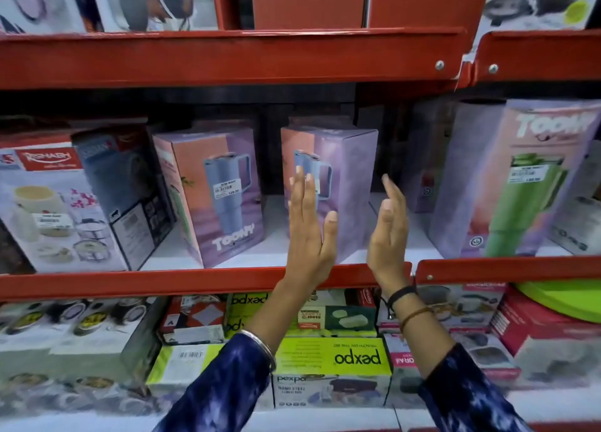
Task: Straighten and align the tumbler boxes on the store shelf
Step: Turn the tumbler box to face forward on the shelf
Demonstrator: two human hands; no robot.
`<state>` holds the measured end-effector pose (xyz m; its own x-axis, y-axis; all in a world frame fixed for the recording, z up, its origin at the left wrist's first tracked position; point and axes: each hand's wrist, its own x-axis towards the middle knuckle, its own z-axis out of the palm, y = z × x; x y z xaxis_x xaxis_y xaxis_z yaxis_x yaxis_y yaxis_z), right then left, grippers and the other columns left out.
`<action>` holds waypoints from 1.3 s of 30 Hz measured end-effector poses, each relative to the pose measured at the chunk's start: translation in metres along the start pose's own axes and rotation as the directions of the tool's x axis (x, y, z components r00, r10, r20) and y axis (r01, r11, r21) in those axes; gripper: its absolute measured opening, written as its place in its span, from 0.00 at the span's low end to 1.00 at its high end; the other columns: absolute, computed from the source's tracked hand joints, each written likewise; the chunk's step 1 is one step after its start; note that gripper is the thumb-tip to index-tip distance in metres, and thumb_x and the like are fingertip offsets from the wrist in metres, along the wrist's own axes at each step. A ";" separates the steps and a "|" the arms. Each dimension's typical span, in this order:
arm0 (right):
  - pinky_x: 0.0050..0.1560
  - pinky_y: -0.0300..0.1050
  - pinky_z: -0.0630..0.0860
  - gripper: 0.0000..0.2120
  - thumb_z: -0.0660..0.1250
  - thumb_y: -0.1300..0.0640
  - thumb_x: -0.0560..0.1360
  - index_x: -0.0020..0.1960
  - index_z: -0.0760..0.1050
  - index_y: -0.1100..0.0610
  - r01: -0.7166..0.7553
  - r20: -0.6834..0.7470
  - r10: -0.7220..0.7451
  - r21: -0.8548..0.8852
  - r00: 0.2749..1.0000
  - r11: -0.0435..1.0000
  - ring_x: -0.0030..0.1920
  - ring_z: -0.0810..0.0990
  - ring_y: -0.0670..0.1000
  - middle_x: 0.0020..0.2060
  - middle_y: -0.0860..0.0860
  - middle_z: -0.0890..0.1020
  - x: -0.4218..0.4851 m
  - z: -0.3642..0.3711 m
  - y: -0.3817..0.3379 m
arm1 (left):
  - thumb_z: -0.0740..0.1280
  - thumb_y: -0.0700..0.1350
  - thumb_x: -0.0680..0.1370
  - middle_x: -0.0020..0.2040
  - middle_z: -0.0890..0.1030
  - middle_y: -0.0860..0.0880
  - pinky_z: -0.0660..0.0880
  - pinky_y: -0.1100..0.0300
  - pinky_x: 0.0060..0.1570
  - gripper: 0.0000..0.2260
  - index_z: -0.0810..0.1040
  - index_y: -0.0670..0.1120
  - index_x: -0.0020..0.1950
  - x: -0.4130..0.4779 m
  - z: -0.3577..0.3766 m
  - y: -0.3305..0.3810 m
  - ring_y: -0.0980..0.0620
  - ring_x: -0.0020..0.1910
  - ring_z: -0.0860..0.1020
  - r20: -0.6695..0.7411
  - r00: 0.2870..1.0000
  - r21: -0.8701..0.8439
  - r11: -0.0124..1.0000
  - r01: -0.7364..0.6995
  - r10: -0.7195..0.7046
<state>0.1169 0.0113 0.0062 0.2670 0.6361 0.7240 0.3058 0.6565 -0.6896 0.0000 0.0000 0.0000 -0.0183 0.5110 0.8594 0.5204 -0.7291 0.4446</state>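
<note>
Red store shelf runs across the mid frame w/ three tumbler boxes on it. Biggest in view is the green-tumbler box at abt 3 o'clock: close to the front edge, faces roughly fwd, slightly angled; looks mostly ok but not in line w/ the others. Next, the left blue-tumbler box at abt 9 o'clock from centre: turned so a corner points out, front panel skewed to the right, so not squared yet. Middle blue-tumbler box, at centre, is twisted the most; plain purple side faces out and the printed face is angled off left. Wide, uneven gaps btwn all three.

Left hand is flat and spread, fingers up, at the printed face of the middle box; contact likely but can't confirm. Right hand at 3 o'clock of that box, palm inward, fingers loose, near its side, seemingly apart from it. Neither hand clasps anything.

Judgement: early stage. Middle box is abt to be squared btwn the palms; the left box remains, then spacing and front-edge alignment.
</note>
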 end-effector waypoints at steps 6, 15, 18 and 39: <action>0.74 0.49 0.59 0.31 0.47 0.38 0.75 0.73 0.60 0.52 -0.408 0.199 0.380 0.127 0.903 0.904 0.72 0.63 0.45 0.73 0.49 0.65 0.016 0.003 0.021 | 0.58 0.54 0.79 0.78 0.42 0.54 0.49 0.56 0.74 0.32 0.44 0.53 0.77 -0.019 0.023 0.006 0.62 0.76 0.40 0.024 0.922 -0.029 0.921 0.387 -0.387; 0.58 0.43 0.75 0.22 0.48 0.45 0.80 0.60 0.74 0.55 -0.555 0.345 0.453 0.307 0.822 0.773 0.55 0.79 0.49 0.55 0.50 0.80 0.037 -0.006 0.027 | 0.59 0.52 0.80 0.78 0.57 0.47 0.56 0.52 0.75 0.28 0.52 0.47 0.77 -0.005 0.022 0.010 0.52 0.76 0.55 -0.003 0.887 -0.063 0.885 0.461 -0.462; 0.56 0.47 0.76 0.12 0.55 0.52 0.80 0.54 0.76 0.51 -0.462 0.330 0.362 0.311 0.872 0.830 0.55 0.79 0.52 0.52 0.51 0.81 0.038 -0.007 0.030 | 0.58 0.53 0.81 0.75 0.63 0.46 0.64 0.46 0.72 0.26 0.56 0.47 0.76 0.001 0.017 0.003 0.50 0.73 0.63 -0.017 0.885 -0.118 0.880 0.460 -0.465; 0.47 0.35 0.76 0.15 0.67 0.65 0.72 0.58 0.71 0.58 -0.238 0.159 0.205 0.220 0.966 0.946 0.45 0.80 0.39 0.52 0.56 0.79 0.061 0.005 0.029 | 0.64 0.63 0.71 0.67 0.58 0.53 0.59 0.56 0.69 0.37 0.52 0.58 0.76 0.029 -0.027 -0.032 0.59 0.67 0.57 0.100 0.942 0.033 0.947 0.320 -0.321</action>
<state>0.1382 0.0714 0.0304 0.1751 0.8137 0.5543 0.0247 0.5592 -0.8286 -0.0401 0.0260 0.0173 -0.0992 0.7611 0.6411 0.5148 -0.5121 0.6876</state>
